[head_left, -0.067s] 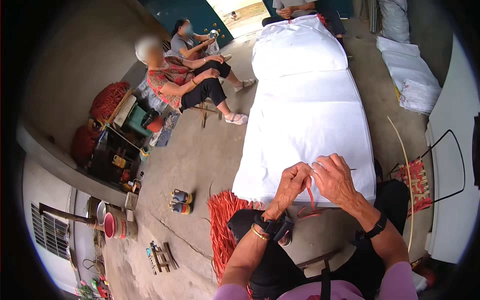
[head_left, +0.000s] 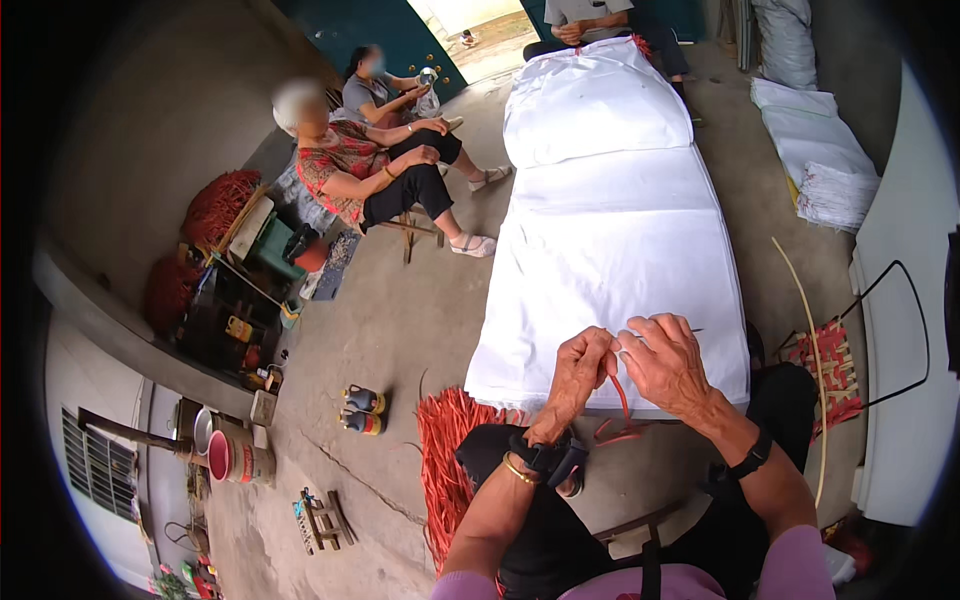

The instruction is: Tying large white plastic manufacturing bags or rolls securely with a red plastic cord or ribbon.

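Observation:
Both my hands meet over the near end of a long stack of white woven sacks (head_left: 610, 265). My left hand (head_left: 578, 368) is closed in a pinch on a red plastic strip (head_left: 621, 392), whose tail hangs in a loop past the stack's near edge. Close beside it, fingertips almost touching, my right hand (head_left: 662, 362) is curled closed around a thin dark needle (head_left: 697, 330). Only the needle's pointed end shows beyond the knuckles; the rest is hidden in the fingers. Whether the strip runs through the needle I cannot tell.
A bundle of red strips (head_left: 445, 440) lies by my left leg. Two dark bottles (head_left: 362, 410) stand on the floor farther left. Two people sit beyond them, another at the stack's far end. A woven-seat chair (head_left: 825, 370) and folded sacks (head_left: 835, 190) are at right.
My hands have shifted very slightly left, and a little more of the red strip shows below the left fingers. Otherwise the scene looks the same.

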`<state>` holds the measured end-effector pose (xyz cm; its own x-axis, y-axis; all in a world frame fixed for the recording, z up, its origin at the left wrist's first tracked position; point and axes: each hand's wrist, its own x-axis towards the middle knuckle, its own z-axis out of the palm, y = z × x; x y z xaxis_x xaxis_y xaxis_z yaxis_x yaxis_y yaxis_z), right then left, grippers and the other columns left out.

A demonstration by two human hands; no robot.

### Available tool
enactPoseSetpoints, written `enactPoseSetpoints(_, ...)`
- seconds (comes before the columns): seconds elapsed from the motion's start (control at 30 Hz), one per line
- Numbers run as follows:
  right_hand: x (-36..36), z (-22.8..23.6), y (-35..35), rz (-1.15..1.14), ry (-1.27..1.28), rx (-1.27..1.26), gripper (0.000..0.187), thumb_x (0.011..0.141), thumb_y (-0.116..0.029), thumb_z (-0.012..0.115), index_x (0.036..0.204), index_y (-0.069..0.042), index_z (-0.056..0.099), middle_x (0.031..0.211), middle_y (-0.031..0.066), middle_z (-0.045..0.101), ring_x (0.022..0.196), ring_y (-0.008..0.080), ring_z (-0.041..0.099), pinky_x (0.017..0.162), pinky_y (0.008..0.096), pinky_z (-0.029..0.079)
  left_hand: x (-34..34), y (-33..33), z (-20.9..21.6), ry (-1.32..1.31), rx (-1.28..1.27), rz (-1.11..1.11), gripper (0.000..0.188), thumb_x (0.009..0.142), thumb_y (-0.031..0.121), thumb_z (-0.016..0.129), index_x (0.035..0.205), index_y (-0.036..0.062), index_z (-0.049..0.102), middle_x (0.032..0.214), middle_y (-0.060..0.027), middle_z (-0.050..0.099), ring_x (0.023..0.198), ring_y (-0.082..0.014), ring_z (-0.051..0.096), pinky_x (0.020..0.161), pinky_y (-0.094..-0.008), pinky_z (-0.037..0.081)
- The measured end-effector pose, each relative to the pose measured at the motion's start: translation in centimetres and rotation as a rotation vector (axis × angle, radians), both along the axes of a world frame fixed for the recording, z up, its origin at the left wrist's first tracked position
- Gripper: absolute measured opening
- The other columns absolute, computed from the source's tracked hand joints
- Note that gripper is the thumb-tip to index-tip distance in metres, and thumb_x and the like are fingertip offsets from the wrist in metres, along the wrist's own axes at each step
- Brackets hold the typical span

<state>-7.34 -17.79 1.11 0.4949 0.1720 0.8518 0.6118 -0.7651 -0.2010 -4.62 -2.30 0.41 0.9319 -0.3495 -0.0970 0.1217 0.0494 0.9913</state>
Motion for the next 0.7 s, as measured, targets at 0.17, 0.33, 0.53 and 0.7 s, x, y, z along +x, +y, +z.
enactPoseSetpoints(0.17,0.4,-1.9,0.2,0.051,0.577,0.533,0.019,0.086,-0.017,0.057,0.095,-0.001,0.063,0.085,0.0112,0.060,0.082,0.0240,0.055,0.075,0.0353,0.045,2.0,0.9,-0.8,0.128,-0.188,0.141,0.026,0.092,0.023,0.046,0.083,0.0025,0.058,0.055,-0.0034,0.052,0.040,-0.0077,0.033,0.038,-0.0213,0.025)
enactPoseSetpoints(0.33,1.2,-1.2,-0.5,0.321,0.886,1.048,0.033,0.095,-0.029,0.046,0.096,-0.001,0.063,0.087,0.0075,0.061,0.084,0.0155,0.053,0.079,0.0317,0.044,1.5,-0.6,-1.6,0.279,-0.279,-0.038,0.025,0.092,0.022,0.046,0.087,0.0014,0.058,0.060,-0.0042,0.055,0.041,-0.0073,0.034,0.039,-0.0211,0.027)
enactPoseSetpoints(0.53,1.1,-1.8,0.6,0.372,0.565,0.660,0.027,0.094,-0.021,0.048,0.087,0.001,0.062,0.073,0.0076,0.058,0.078,0.0154,0.055,0.066,0.0291,0.046,1.9,-0.7,-3.4,0.315,-0.317,-0.017,0.026,0.094,0.025,0.048,0.091,0.0015,0.059,0.068,-0.0047,0.061,0.040,-0.0042,0.033,0.037,-0.0197,0.025)
enactPoseSetpoints(0.7,-0.4,0.8,-0.4,0.552,1.029,1.138,0.039,0.093,-0.027,0.049,0.067,0.001,0.051,0.062,0.0088,0.056,0.054,0.0182,0.052,0.058,0.0306,0.045,2.3,-0.4,-4.1,0.147,-0.091,0.045,0.029,0.094,0.029,0.049,0.089,0.0026,0.059,0.071,-0.0052,0.063,0.040,-0.0036,0.033,0.036,-0.0196,0.024)
